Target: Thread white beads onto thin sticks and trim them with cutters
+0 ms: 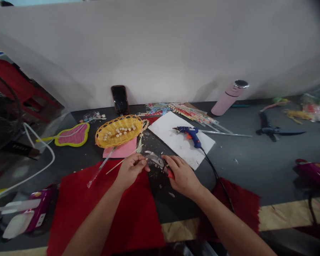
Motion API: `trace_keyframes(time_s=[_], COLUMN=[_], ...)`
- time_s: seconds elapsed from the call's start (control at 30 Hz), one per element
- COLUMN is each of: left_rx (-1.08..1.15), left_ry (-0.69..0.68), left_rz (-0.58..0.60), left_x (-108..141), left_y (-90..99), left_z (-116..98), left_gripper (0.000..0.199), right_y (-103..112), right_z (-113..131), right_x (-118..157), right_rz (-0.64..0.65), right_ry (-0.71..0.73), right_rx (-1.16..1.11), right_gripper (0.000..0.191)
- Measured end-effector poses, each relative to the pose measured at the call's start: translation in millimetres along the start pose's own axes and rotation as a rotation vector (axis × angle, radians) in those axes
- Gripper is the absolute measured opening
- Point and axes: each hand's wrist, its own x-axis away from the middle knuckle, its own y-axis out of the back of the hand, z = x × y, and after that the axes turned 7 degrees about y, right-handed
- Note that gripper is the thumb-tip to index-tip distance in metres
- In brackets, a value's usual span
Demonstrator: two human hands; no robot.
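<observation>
My left hand [130, 169] pinches a thin wooden stick [117, 165] that slants down to the left over the dark table. My right hand [182, 176] grips red-handled cutting pliers [158, 161], whose metal jaws point left toward the stick's end. Small pale cut pieces lie scattered on the table under the jaws. A yellow woven basket [119, 131] holding several small pale pieces sits just beyond my left hand, on a pink sheet [122, 150]. A red cloth [106, 209] lies under my left forearm.
A blue glue gun [191, 134] rests on a white sheet [181, 142], its black cord running toward me. A clear glue stick [100, 168], a bundle of coloured sticks [194, 114], a phone [120, 99], a pink bottle [229, 96] and a pink-and-yellow fan [73, 135] surround the spot.
</observation>
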Motion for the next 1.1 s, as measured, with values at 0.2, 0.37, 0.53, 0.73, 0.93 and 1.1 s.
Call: trace_keyframes(time_s=[0.2, 0.37, 0.53, 0.73, 0.93, 1.1], left_rx=[0.146, 0.168, 0.163, 0.027, -0.347, -0.363], left_ry=[0.183, 0.225, 0.221, 0.019, -0.18, -0.211], left_rz=[0.215, 0.275, 0.242, 0.079, -0.258, -0.171], left_x=[1.5, 0.8, -1.6, -5.3, -3.8, -2.5], left_y=[7.7, 11.5, 12.4, 3.6, -4.1, -1.1], left_z=[-6.9, -6.3, 1.4, 6.6, 11.1, 5.8], left_gripper=[0.027, 0.03, 0.026, 0.022, 0.017, 0.02], right_y=[4.3, 3.3, -0.2, -1.1, -2.6, -0.4], right_z=[-2.2, -1.1, 0.2, 0.7, 1.0, -1.8], right_x=[0.0, 0.7, 3.5, 2.6, 0.1, 0.4], right_rz=[0.023, 0.03, 0.026, 0.007, 0.004, 0.036], right_ry=[0.069, 0.081, 0.056, -0.012, -0.073, -0.037], right_rx=[-0.012, -0.032, -0.051, -0.031, 0.013, 0.038], right_gripper=[0.065, 0.059, 0.059, 0.059, 0.061, 0.064])
